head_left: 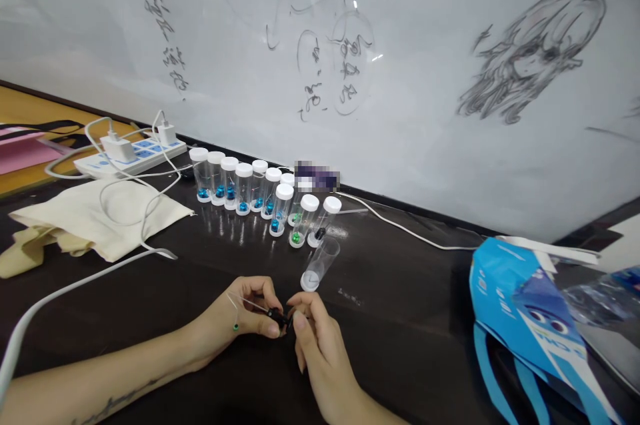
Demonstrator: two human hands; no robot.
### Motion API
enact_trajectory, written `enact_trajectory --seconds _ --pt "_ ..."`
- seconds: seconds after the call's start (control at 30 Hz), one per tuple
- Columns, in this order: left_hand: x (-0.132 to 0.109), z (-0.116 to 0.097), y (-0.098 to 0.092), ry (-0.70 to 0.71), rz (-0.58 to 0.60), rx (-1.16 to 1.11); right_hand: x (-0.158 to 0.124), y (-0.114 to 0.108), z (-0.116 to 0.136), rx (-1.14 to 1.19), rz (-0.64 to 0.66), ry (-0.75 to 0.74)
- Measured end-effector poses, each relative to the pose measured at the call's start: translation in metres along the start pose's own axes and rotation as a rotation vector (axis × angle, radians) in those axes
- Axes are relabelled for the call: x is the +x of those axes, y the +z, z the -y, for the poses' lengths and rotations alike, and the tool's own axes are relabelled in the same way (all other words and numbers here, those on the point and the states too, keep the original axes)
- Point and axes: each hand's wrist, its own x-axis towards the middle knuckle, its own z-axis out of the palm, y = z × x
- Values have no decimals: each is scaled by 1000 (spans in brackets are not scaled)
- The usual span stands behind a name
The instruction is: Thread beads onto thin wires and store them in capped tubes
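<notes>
My left hand (253, 308) pinches a small black piece (277, 318) between thumb and fingers. A thin clear strand with a tiny green bead (235, 327) at its end sticks out from that hand. My right hand (315, 331) is closed at the other end of the black piece, thumb and fingertips pressed together on it. Just beyond my hands, an uncapped clear tube (321, 263) stands on the dark table. Behind it are several white-capped clear tubes (243, 190), most with blue pieces inside, some with green, and one with a black piece.
A power strip (145, 155) with plugs and a cream cloth bag (115, 215) lie at the left. A white cable (65, 291) crosses the left side. On the right are a blue bag (515, 298) and a plastic bottle (600, 298). A whiteboard (400, 78) stands behind the table.
</notes>
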Motion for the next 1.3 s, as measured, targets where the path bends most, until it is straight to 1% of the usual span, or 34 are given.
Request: enact_trajectory --seconds 0.17,0.57,0.93,1.1,1.3 --pt "1 2 0 -3 5 -29 0 0 -1 13 2 1" --pt "-2 -3 3 -20 -12 -17 1 -1 -1 19 12 5" --pt "0 -2 1 0 -5 -17 1 -1 -3 7 9 -3" --pt "0 1 0 1 8 -18 0 -1 -1 32 23 -3" --pt "-1 0 0 -11 -9 -17 0 -1 -1 69 26 -11"
